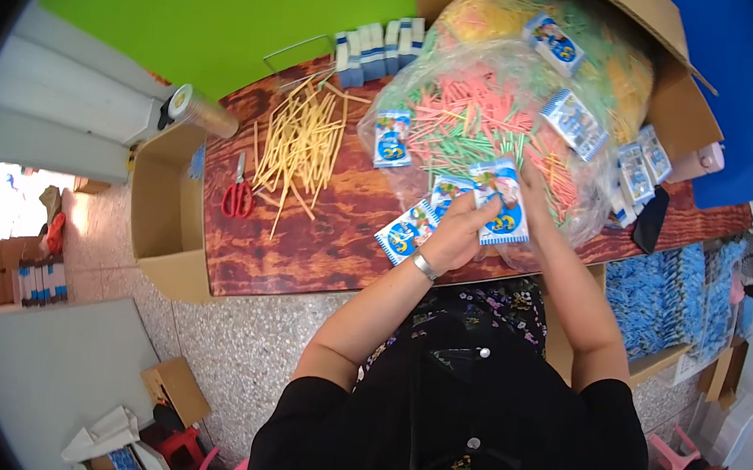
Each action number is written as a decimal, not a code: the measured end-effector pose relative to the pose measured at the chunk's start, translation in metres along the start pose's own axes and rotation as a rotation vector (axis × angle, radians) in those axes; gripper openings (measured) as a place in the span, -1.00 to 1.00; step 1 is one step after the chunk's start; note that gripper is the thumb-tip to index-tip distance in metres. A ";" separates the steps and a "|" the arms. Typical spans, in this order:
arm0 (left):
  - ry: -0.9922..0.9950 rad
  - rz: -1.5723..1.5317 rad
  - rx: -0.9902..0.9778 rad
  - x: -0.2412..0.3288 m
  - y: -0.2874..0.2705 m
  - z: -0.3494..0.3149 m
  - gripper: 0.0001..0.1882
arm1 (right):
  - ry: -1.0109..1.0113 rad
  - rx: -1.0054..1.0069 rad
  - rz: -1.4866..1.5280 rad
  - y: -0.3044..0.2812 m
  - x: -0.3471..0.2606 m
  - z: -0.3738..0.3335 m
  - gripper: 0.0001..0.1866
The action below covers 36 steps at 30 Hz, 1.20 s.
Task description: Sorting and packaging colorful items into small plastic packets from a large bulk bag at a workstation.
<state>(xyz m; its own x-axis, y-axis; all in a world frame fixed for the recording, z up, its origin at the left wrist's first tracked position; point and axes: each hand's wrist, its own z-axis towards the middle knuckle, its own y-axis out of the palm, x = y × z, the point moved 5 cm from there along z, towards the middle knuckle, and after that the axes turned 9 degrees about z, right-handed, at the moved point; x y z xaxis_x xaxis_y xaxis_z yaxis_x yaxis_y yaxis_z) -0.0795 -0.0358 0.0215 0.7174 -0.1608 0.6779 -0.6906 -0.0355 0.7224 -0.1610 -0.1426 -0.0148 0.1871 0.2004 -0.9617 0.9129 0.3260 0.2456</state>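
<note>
Presently, blue-and-white packets [511, 224] are held by the left hand [456, 240]. The right hand [536, 199] is positioned alongside; its grip cannot be determined.

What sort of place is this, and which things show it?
Probably a small packing workshop: heaps of thin coloured sticks, small blue-and-white packets and an open cardboard box beside the table all suggest it.

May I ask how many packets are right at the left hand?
3: one packet between left hand and right hand, second packet beside it, third packet left of that; more may be hidden.
</note>
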 end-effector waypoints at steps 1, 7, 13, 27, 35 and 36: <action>-0.009 0.231 0.027 -0.008 -0.018 0.000 -0.71 | 0.047 -0.119 -0.025 -0.002 0.002 0.007 -0.65; 0.293 0.899 0.469 0.048 -0.068 -0.069 -0.83 | 0.005 -0.735 -0.917 0.080 -0.054 0.028 -0.65; 0.367 1.126 0.713 0.058 -0.108 -0.098 -0.86 | -0.349 -0.929 -1.779 0.149 0.044 0.030 -0.76; 0.759 1.551 0.758 0.090 -0.082 -0.082 -0.72 | -0.231 -1.250 -1.117 0.146 -0.118 -0.008 -0.69; 0.776 1.605 0.767 0.091 -0.073 -0.076 -0.71 | -0.393 -1.247 -1.162 0.147 -0.113 -0.014 -0.78; 0.778 1.616 0.767 0.091 -0.073 -0.076 -0.71 | -0.426 -1.246 -1.173 0.149 -0.114 -0.015 -0.80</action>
<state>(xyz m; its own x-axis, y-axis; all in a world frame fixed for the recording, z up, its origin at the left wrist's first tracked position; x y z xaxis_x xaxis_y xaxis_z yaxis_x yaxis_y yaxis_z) 0.0430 0.0273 0.0412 -0.8006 -0.0843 0.5932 -0.3678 -0.7124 -0.5977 -0.0521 -0.1033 0.1330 -0.0455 -0.8023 -0.5952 -0.1336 0.5953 -0.7923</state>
